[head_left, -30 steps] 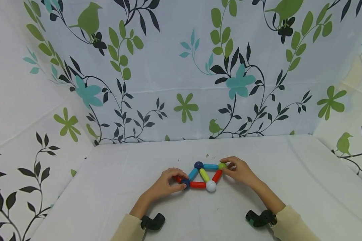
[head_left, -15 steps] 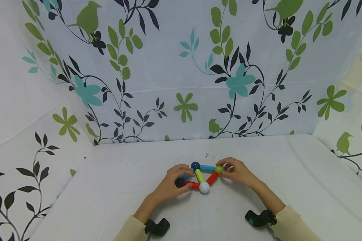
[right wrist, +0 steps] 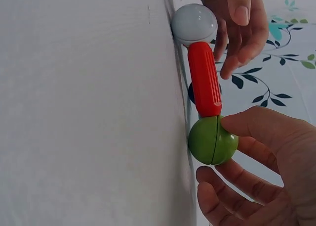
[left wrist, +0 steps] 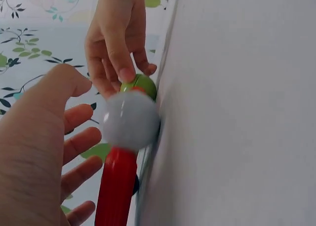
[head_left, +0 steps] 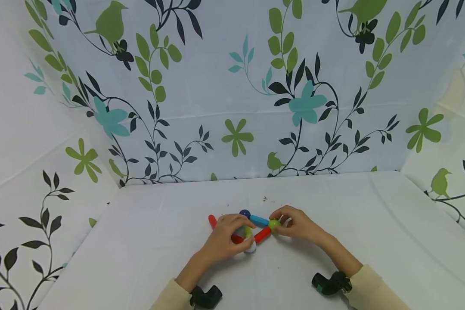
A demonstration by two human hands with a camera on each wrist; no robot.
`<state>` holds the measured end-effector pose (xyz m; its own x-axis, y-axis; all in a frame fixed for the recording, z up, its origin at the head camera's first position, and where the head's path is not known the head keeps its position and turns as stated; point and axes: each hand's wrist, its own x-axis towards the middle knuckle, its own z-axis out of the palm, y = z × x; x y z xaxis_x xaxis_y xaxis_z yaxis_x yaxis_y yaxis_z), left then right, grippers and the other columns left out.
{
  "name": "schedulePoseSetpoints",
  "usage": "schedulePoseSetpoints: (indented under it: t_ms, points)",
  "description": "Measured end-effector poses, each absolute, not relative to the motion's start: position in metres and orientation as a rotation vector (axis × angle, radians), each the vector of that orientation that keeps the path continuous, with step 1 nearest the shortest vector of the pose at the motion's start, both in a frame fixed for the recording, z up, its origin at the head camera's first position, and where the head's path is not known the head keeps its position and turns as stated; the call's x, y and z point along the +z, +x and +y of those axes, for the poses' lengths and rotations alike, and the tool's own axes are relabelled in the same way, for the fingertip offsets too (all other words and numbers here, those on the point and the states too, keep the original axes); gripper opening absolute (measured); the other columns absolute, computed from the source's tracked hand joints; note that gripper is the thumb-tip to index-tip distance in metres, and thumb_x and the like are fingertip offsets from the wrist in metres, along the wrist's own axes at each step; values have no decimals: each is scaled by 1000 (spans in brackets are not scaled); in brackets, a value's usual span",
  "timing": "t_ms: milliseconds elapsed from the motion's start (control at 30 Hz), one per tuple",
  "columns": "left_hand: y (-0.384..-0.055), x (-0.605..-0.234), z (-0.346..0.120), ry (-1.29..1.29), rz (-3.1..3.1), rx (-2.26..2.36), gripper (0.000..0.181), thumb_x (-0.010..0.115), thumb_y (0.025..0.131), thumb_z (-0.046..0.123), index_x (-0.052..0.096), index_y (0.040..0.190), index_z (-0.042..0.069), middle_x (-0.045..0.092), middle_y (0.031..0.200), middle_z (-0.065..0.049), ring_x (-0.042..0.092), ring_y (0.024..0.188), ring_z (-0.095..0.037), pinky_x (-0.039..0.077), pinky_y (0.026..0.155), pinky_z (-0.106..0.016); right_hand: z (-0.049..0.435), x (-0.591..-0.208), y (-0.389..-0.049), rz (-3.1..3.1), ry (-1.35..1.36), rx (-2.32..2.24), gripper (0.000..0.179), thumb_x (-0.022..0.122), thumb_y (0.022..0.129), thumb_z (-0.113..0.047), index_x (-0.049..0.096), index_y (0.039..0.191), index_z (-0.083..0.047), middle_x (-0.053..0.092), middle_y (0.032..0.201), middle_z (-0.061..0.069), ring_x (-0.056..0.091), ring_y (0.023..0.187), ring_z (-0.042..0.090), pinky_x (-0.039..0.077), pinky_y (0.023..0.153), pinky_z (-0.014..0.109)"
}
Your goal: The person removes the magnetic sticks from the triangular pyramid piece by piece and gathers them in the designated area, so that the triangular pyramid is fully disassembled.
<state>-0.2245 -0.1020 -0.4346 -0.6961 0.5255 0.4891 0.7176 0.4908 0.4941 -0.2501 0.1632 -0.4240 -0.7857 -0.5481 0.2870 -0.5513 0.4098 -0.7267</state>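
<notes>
A flat frame of coloured building rods and balls lies on the white tabletop. With thumb and fingers my right hand pinches the green ball at its right corner. A red rod runs from that ball to the white ball, and a blue rod to a navy ball. Over the frame's left part hovers my left hand, fingers spread, the white ball beside the gap between thumb and fingers. It hides the left navy ball and most of the left blue rod.
Another red rod sticks out beyond the left hand. The white tabletop ends at a cloth backdrop printed with leaves and birds. Black wrist cameras sit by the sleeves.
The frame has shifted left and turned slightly, with the right hand still on the green ball. My left hand has come off the left navy ball and moved right, towards the white ball.
</notes>
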Motion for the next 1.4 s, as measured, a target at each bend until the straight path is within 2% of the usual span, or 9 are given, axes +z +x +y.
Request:
schedulePoseSetpoints:
  t_ms: [167, 333, 667, 833, 1033, 1400]
  points:
    - [-222, -434, -94, -1076, -2441, -955, 18, 73, 84, 23, 70, 100, 15, 69, 104, 6, 58, 112, -17, 40, 99, -51, 155, -425, -246, -2632, 1089, 1403, 26, 74, 85, -9, 66, 108, 0, 62, 99, 10, 60, 87, 24, 52, 71, 24]
    - [-222, -439, -94, -1035, -2508, -938, 18, 74, 83, 26, 70, 98, 17, 70, 98, 7, 56, 112, -17, 39, 101, -51, 148, -426, -242, -2616, 1134, 1427, 26, 74, 86, -10, 65, 108, 0, 62, 99, 10, 60, 86, 23, 53, 73, 25]
    - [-222, -441, -94, -966, -2627, -801, 26, 76, 83, 32, 72, 106, 20, 70, 102, 6, 56, 111, -17, 36, 103, -50, 142, -443, -245, -2620, 1059, 1456, 34, 76, 84, -16, 65, 112, -1, 66, 100, 5, 54, 80, 12, 46, 66, 21]
    - [-222, -440, -94, -965, -2638, -791, 25, 75, 84, 30, 72, 107, 19, 70, 104, 5, 55, 112, -19, 35, 104, -50, 142, -445, -245, -2612, 1050, 1489, 33, 76, 84, -15, 66, 112, 0, 65, 96, 5, 52, 75, 15, 44, 62, 20]
    - [-223, -442, -95, -985, -2616, -825, 24, 76, 83, 29, 73, 105, 20, 71, 105, 5, 56, 112, -18, 35, 103, -50, 144, -445, -246, -2621, 1053, 1502, 33, 76, 84, -13, 66, 113, 1, 65, 98, 7, 53, 77, 18, 43, 62, 20]
    - [-224, -442, -97, -1092, -2637, -784, 21, 73, 82, 31, 75, 102, 25, 69, 95, 14, 57, 107, -11, 31, 105, -53, 146, -446, -246, -2646, 1027, 1526, 33, 73, 86, -15, 65, 115, -1, 60, 95, 4, 47, 73, 11, 39, 61, 19]
